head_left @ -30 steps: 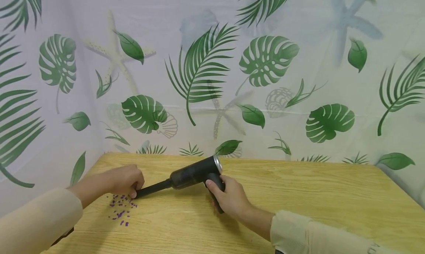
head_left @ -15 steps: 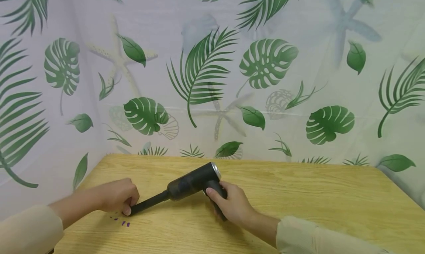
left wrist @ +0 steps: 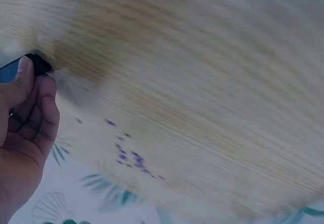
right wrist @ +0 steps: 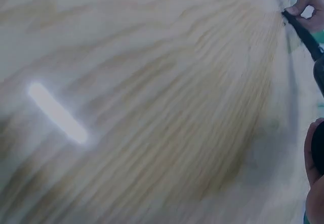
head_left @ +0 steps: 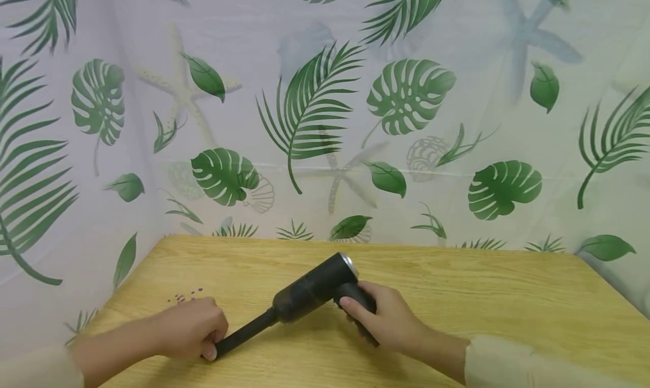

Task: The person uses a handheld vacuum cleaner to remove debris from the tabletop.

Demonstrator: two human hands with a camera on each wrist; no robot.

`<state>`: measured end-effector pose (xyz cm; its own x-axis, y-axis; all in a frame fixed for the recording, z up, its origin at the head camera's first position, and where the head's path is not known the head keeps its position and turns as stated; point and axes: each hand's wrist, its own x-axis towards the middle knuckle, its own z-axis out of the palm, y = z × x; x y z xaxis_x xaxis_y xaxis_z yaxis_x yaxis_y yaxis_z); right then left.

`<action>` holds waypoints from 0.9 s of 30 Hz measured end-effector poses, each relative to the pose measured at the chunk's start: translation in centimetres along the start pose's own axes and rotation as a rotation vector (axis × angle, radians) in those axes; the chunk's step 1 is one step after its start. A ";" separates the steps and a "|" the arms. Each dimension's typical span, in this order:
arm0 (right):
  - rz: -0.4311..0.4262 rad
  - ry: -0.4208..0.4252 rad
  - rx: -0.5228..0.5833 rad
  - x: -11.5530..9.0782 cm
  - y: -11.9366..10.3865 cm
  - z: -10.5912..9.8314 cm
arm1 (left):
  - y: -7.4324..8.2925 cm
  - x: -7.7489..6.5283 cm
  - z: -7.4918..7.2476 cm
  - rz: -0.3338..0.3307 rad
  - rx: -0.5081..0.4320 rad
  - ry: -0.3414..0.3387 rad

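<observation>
Right hand (head_left: 391, 323) grips vacuum (head_left: 315, 289) handle; left hand (head_left: 190, 334) pinches nozzle (head_left: 244, 334) tip. Better keep tip low, steer slowly twd purple bits (head_left: 185, 296).

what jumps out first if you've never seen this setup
A black handheld vacuum lies slanted mid-table, the right hand gripping its handle and the left hand pinching the nozzle tip. Purple bits dot the wood just beyond the left hand, before a leaf-print curtain.
</observation>
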<state>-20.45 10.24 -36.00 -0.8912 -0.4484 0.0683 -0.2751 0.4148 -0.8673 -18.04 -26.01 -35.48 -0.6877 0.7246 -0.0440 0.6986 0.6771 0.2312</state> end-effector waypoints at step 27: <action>0.091 0.141 0.061 1.7 -1.0 2.8 | -5.5 3.3 -2.3 -0.032 0.176 0.007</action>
<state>-20.66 6.83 -36.44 -0.9543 -0.2941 0.0525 -0.1722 0.3978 -0.9012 -24.60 -27.66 -34.69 -0.7108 0.7021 -0.0413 0.7000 0.7120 0.0559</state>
